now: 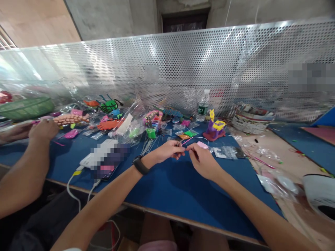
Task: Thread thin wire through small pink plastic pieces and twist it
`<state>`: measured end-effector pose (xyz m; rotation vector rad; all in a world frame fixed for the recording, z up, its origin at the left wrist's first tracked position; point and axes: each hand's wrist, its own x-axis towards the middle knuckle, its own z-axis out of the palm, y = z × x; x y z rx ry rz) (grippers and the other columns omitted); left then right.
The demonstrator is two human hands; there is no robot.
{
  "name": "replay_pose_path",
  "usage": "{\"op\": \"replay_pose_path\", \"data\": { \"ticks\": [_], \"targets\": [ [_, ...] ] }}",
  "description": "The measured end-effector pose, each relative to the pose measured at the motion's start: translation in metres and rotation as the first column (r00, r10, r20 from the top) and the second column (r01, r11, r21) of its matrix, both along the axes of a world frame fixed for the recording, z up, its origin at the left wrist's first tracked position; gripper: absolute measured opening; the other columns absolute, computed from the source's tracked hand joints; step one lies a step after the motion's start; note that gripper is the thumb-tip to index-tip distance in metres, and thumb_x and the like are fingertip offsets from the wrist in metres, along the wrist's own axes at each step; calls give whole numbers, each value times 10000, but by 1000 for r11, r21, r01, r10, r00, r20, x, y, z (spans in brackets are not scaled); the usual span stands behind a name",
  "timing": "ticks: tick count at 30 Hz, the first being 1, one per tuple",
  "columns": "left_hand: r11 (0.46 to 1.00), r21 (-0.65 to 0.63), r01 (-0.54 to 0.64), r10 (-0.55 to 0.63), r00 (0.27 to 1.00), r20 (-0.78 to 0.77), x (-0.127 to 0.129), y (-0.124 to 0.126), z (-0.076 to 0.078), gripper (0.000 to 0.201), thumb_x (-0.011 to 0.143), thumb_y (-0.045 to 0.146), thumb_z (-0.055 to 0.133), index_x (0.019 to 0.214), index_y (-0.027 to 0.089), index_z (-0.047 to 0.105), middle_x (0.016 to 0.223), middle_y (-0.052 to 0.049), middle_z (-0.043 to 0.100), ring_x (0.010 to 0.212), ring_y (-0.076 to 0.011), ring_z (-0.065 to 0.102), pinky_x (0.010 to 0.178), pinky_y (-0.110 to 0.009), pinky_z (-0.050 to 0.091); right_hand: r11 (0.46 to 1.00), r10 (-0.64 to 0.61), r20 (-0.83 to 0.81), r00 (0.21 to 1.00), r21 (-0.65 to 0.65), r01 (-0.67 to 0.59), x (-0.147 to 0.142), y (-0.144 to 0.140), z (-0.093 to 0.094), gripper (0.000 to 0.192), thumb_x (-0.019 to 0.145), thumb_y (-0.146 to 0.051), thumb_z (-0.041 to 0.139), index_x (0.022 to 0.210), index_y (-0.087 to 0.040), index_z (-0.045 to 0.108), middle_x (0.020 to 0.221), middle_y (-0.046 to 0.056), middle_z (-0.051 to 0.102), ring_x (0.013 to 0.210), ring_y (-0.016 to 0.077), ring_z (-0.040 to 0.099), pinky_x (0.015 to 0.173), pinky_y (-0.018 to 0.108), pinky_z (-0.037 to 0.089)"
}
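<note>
My left hand, with a dark watch on its wrist, is raised over the blue mat with its fingers pinched. My right hand is closed beside it, thumb and forefinger together, and the fingertips of both hands almost meet. Whatever is between them is too small to make out. A thin pink strip shows just behind the fingertips, close to a thin white curved strand. Beyond my right hand stands a purple and yellow clay animal figure on a dark red base.
A water bottle and a paper-covered basket stand by the perforated metal screen. Clay figures and plastic bags crowd the back left. A phone and white power bank with cables lie left. Another person's hands work farther left.
</note>
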<state>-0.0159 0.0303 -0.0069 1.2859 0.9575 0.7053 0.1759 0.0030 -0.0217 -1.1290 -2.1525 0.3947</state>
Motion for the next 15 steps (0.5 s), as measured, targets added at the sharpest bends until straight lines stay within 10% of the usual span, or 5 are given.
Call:
{"op": "replay_pose_path", "data": {
  "ticks": [8, 15],
  "targets": [
    [998, 28, 48, -43, 989, -141, -5, -3, 6, 194, 746, 302, 667, 854, 141, 674, 840, -41, 651, 577, -75, 521, 415, -182, 261, 977, 39, 68, 997, 205, -52, -4, -6, 5, 257, 1015, -226, 398, 860, -211, 602, 781, 37, 696, 706, 191, 621, 697, 320, 375],
    [984, -79, 161, -152, 982, 109, -6, -3, 8, 275, 778, 378, 761, 860, 121, 708, 837, -57, 676, 617, -70, 559, 514, -204, 373, 940, 73, 41, 996, 331, -83, 6, -3, 8, 158, 1004, -218, 448, 912, -218, 577, 829, 30, 711, 760, 198, 642, 796, 362, 405]
  ]
}}
